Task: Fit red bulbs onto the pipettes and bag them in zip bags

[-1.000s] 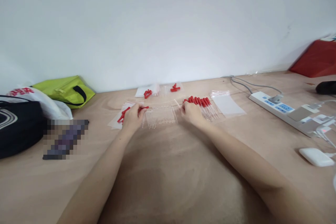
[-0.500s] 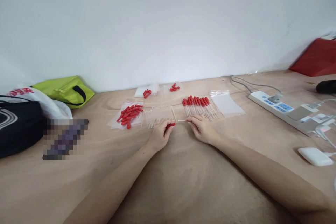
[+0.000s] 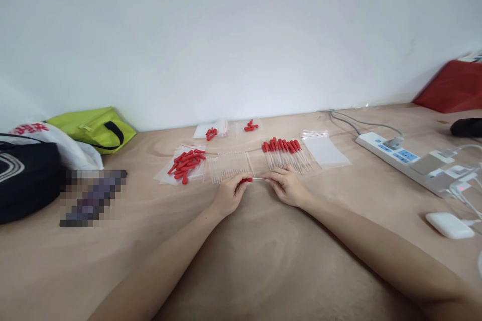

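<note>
My left hand (image 3: 230, 194) pinches a red bulb (image 3: 246, 179); my right hand (image 3: 285, 186) pinches a thin tube (image 3: 257, 178), fingers closed.

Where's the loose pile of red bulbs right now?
Head view, left of centre: the pile of red bulbs lies on a clear plastic bag, just left of the row of thin clear tubes.

Bulbs (image 3: 187, 162) on bag (image 3: 164, 176), L of tubes (image 3: 228, 166)
</note>
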### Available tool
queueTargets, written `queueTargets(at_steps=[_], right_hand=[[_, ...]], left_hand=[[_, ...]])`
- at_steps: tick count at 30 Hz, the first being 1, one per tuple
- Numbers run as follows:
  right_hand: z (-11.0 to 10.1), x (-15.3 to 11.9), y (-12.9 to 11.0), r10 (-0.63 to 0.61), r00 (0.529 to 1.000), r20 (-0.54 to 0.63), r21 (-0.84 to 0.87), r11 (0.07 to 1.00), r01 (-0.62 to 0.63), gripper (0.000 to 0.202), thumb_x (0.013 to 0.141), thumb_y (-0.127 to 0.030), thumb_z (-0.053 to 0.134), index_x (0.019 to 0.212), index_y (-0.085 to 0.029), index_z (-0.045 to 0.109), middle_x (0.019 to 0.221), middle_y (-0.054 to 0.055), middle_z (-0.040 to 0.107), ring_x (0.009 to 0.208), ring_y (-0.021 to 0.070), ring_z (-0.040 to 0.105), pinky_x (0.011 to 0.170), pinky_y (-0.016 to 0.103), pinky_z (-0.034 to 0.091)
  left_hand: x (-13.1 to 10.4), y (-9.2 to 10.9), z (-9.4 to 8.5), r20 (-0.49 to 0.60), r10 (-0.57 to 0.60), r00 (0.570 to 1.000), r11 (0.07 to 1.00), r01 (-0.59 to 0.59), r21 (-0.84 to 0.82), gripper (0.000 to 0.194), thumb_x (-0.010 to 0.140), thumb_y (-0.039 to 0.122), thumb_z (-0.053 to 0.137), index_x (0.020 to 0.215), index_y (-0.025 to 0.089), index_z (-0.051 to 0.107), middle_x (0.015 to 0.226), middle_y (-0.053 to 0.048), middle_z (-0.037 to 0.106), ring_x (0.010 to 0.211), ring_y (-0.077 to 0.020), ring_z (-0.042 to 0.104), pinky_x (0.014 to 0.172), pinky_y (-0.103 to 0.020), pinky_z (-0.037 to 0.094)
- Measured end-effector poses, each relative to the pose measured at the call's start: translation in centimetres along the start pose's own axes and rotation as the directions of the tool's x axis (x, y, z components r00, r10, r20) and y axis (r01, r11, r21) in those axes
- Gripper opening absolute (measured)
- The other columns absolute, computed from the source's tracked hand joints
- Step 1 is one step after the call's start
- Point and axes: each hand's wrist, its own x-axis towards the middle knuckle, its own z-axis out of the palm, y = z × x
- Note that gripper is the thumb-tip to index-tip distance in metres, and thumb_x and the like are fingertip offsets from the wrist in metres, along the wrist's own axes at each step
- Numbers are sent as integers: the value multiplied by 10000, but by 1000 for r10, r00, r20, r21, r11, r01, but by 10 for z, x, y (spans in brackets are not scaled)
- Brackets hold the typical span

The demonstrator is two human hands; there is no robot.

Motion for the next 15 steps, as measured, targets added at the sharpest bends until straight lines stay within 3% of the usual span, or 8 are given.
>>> queueTargets(at_steps=[7, 15], right_hand=[[-5, 4, 5, -23, 998, 55, 7, 1000, 23, 207, 864, -226, 428, 895, -215, 632, 814, 18, 651, 687, 116, 551, 682, 298, 230], [-5, 5, -3, -31, 998, 59, -209, 977, 43, 220, 852, -213, 424, 893, -224, 641, 823, 19, 662, 683, 121, 548, 642, 305, 177]], left_hand=[[1, 3, -3, 65, 44, 997, 999, -42, -28, 144, 839, 208, 466, 858, 168, 602, 831, -38, 657, 774, -141, 608, 721, -258, 477], [-1, 2, -4, 90, 78, 993, 995, -83, 58, 171, 853, 212, 433, 839, 163, 596, 789, -38, 640, 755, -141, 596, 702, -260, 470]])
